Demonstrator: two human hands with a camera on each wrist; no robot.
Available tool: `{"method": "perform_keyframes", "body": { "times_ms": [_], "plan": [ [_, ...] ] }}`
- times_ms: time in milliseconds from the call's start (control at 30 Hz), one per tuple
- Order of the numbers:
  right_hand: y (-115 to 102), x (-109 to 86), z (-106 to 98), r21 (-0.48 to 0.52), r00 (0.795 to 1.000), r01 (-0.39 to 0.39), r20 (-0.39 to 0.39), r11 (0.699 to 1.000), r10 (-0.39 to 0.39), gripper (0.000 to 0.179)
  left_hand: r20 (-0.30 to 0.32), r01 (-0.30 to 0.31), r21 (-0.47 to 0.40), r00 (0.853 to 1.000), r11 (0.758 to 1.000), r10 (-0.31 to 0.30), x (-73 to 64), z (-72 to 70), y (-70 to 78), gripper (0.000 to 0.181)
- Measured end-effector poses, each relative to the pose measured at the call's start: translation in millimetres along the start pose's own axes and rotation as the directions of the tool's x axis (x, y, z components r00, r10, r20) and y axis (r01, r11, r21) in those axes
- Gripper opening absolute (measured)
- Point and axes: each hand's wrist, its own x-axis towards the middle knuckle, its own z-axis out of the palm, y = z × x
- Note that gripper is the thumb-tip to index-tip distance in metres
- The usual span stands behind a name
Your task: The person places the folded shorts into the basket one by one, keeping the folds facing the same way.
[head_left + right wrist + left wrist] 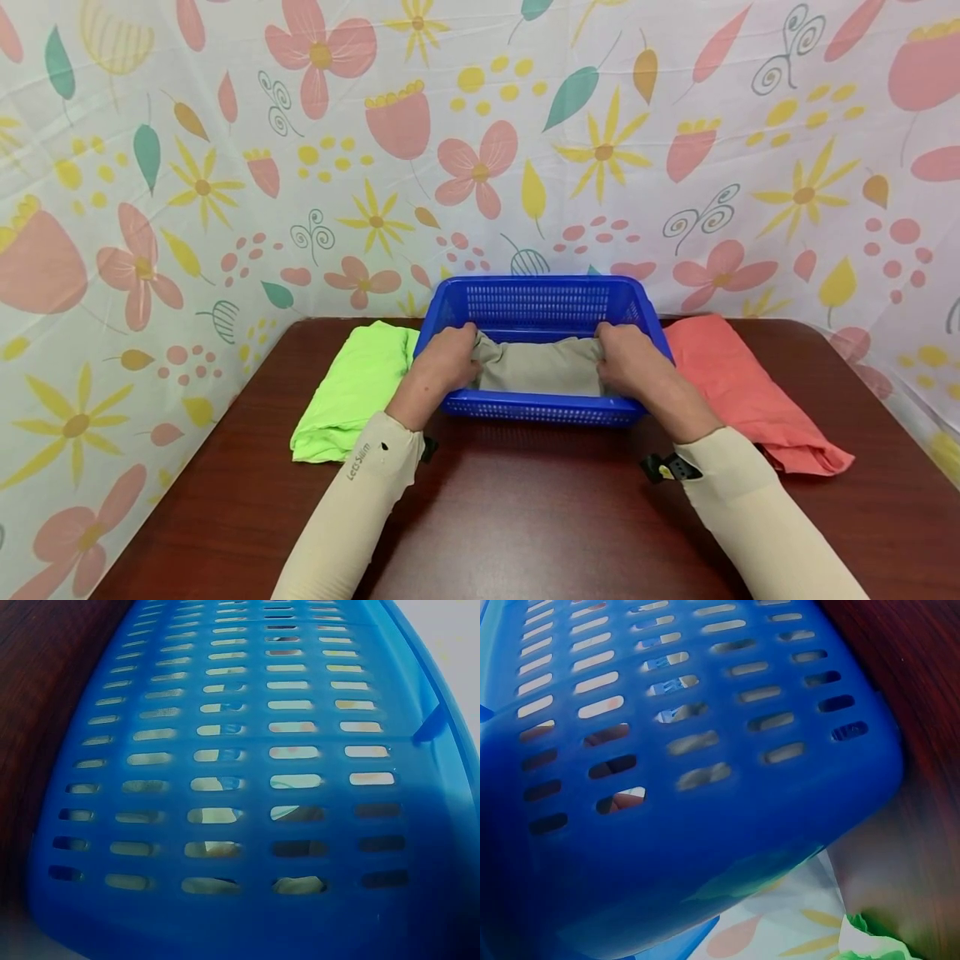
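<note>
A grey-beige folded cloth (540,367) lies inside a blue plastic basket (540,402) in the head view. My left hand (444,360) reaches over the near left rim and grips the cloth's left end. At the other end, my right hand (636,358) holds the cloth's right side with curled fingers. Some fingertips are hidden by the cloth and the backs of the hands. Both wrist views are filled by the slotted basket wall (727,817), (247,765), with bits of pale cloth showing through the slots.
A bright green folded cloth (352,392) lies left of the basket, and a coral-red folded cloth (750,392) lies to its right. All rest on a dark brown table (525,517). A flower-printed sheet (480,100) hangs behind and around the table.
</note>
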Motion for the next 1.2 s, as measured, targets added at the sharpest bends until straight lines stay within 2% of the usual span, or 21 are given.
{"method": "perform_keyframes", "body": {
  "times_ms": [500, 767, 1200],
  "plan": [
    [1.5, -2.4, -0.3, -0.005, 0.999, 0.033, -0.034, 0.999, -0.033, 0.022, -0.032, -0.005, -0.004, 0.999, 1.0, 0.005, -1.8, 0.6, 0.9, 0.036],
    [0.0, -3.4, -0.2, -0.005, 0.999, 0.02, -0.049, 1.0, -0.021, 0.022, -0.041, -0.004, -0.012, 0.999, 1.0, 0.003, -2.2, -0.3, 0.5, 0.033],
    [-1.8, -6.6, -2.0, -0.003, 0.999, 0.007, -0.047, 1.0, -0.007, 0.035, -0.053, -0.01, -0.001, 0.999, 1.0, 0.009, -2.7, -0.7, 0.7, 0.034]
  ]
}}
